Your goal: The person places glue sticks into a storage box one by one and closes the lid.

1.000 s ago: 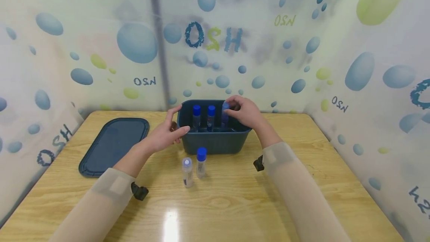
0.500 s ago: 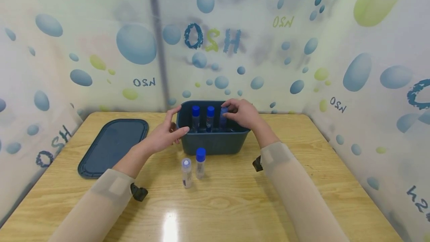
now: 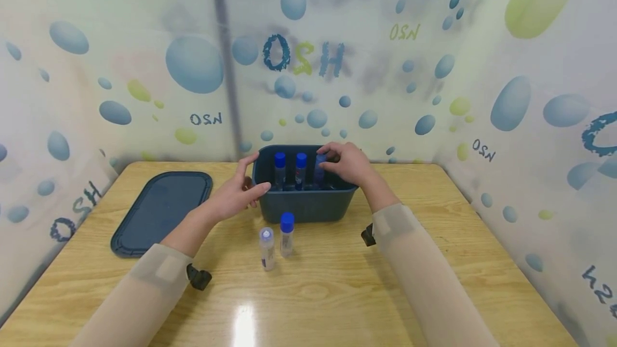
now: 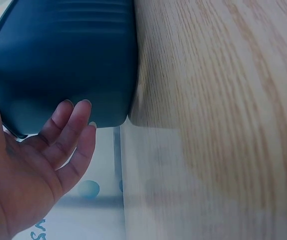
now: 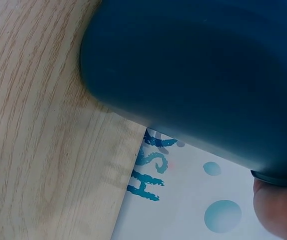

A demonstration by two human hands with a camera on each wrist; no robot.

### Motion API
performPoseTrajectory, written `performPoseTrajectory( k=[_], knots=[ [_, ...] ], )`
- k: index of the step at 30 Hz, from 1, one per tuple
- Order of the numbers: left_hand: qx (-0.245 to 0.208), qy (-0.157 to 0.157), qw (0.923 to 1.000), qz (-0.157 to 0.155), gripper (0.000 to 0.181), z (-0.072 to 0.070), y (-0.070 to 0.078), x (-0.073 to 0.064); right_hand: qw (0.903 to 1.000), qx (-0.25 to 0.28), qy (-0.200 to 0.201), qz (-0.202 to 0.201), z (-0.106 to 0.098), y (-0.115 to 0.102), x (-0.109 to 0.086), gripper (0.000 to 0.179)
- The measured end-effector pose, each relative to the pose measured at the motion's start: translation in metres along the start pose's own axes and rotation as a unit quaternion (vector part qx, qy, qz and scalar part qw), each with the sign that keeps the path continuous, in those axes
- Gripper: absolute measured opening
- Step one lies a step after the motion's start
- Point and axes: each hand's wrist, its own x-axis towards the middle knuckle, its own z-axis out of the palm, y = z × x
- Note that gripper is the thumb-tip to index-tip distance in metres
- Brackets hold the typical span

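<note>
A dark blue plastic bin (image 3: 306, 206) stands on the table. My left hand (image 3: 236, 189) grips its left end, thumb on the front rim and index finger at the back corner; in the left wrist view its other fingers (image 4: 73, 132) touch the outer wall. Inside the bin stand two clear glue sticks with blue caps, one at left (image 3: 280, 170) and one in the middle (image 3: 300, 170). My right hand (image 3: 349, 164) pinches the top of a bluish glue stick (image 3: 318, 173) standing to their right. In front stand a blue-capped glue stick (image 3: 286, 234) and a clear-topped glue stick (image 3: 267, 250).
A flat dark blue lid (image 3: 161, 213) lies at the left of the wooden table (image 3: 328, 293). Patterned curtain walls (image 3: 308, 95) enclose the back and both sides. The bin fills much of both wrist views.
My right hand has lowered slightly, its fingers still on the bluish glue stick. My left hand stays on the bin's end. The head view has shifted a little.
</note>
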Motion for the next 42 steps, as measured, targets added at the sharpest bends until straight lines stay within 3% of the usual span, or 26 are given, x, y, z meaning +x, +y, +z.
performPoseTrajectory(
  k=[17, 24, 42],
  knots=[
    [0.035, 0.019, 0.999, 0.019, 0.094, -0.0005, 0.001, -0.0022, 0.9999, 0.008, 0.003, 0.008, 0.0011, 0.0007, 0.0014, 0.041],
    [0.037, 0.031, 0.9988, 0.01, 0.091, -0.0015, 0.0047, -0.0004, 0.9999, 0.014, 0.005, 0.006, 0.0013, 0.0007, 0.0008, 0.042],
    [0.031, 0.088, 0.9949, 0.037, 0.084, 0.0018, 0.0027, -0.0002, 0.9994, 0.034, 0.01, 0.005, 0.0014, 0.0022, -0.0014, 0.045]
  ],
)
